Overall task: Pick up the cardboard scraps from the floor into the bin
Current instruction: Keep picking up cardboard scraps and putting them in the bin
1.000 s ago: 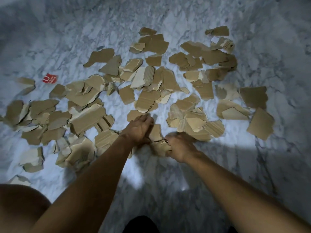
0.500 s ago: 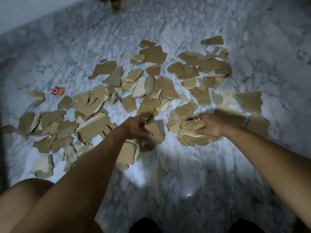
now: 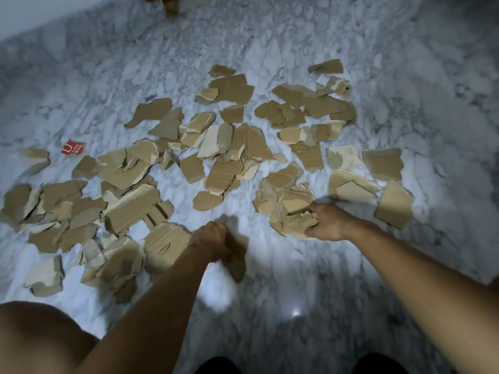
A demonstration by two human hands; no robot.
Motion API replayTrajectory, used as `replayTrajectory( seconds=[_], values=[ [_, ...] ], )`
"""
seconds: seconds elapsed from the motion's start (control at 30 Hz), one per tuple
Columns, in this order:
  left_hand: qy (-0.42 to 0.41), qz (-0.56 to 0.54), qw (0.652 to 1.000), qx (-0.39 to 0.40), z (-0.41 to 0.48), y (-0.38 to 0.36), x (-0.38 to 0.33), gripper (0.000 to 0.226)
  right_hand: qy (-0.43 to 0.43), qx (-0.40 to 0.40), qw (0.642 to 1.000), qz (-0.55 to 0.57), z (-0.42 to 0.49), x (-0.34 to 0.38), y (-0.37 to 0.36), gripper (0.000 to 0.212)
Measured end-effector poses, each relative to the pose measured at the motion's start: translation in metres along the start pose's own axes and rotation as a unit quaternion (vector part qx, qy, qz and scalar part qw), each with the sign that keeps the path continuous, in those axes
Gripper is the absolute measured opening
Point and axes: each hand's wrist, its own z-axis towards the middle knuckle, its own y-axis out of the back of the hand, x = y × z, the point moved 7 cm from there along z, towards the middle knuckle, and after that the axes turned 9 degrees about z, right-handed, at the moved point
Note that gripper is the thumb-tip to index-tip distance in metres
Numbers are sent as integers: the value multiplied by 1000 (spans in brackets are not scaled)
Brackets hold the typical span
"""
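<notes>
While the left grip [image 3: 213, 241] is curled tight round a single cardboard scrap [image 3: 235, 261], which hangs blurred below the knuckles and clear of the floor [image 3: 270, 306], the right grip [image 3: 328, 224] is clamped, fingers curled, on the near edge of a crumpled bundle of scraps [image 3: 290, 210] that appears to lie on the marble.

Change over the last second: both grips began side by side at the near rim of the litter. The right one has since travelled outward to the bundle and closed on it. The left has lifted its piece and drawn back toward the body.

Meaning for the task: two loads are in hand, one airborne and one judged about to be raised, so the gathering step is ending and a carry is due.

Beyond and to the outer side of the left grip lies the bulk of the scattered scraps [image 3: 129, 209]. Further pieces [image 3: 394, 203] spread past the right grip. A red card [image 3: 73, 148] sits far out beyond the left grip. No bin is in view, and a brown object [image 3: 168, 5] at the far edge cannot be identified. Most of the job is judged to lie ahead.
</notes>
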Motion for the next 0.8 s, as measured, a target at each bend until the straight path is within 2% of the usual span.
replayTrajectory(
  seconds=[0.1, 0.2, 0.27, 0.37, 0.43, 0.5, 0.57, 0.63, 0.73, 0.8],
  values=[
    [-18, -114, 993, 20, 0, 12, -4, 37, -4, 4, 1000, 12, 0, -9, 21, 65],
    [-52, -238, 970, 14, 0, 46, -17, 25, -21, -53, 998, -30, -4, -18, 60, 61],
    [-80, -298, 951, 26, 5, 69, -37, 21, -32, -71, 997, -13, -4, -34, 77, 57],
    [-139, -278, 950, 22, 19, 97, -76, 31, -59, -93, 994, 8, -14, -57, 96, 50],
    [-202, -230, 952, -11, 29, 107, -108, 57, -57, -80, 994, 41, -21, -65, 97, 33],
    [-248, -123, 960, -36, 34, 105, -142, 75, -34, -57, 994, 82, -18, -69, 88, 43],
    [-238, -10, 970, -49, 38, 95, -167, 69, -6, -55, 993, 102, -16, -69, 80, 59],
    [-214, 52, 973, -66, 42, 85, -181, 64, 34, -58, 990, 126, -17, -69, 70, 63],
    [-186, 63, 974, -111, 48, 73, -183, 54, 77, -74, 979, 176, -25, -75, 52, 62],
    [-190, 16, 975, -115, 48, 70, -180, 59, 67, -87, 978, 179, -22, -88, 44, 55]
  ],
)
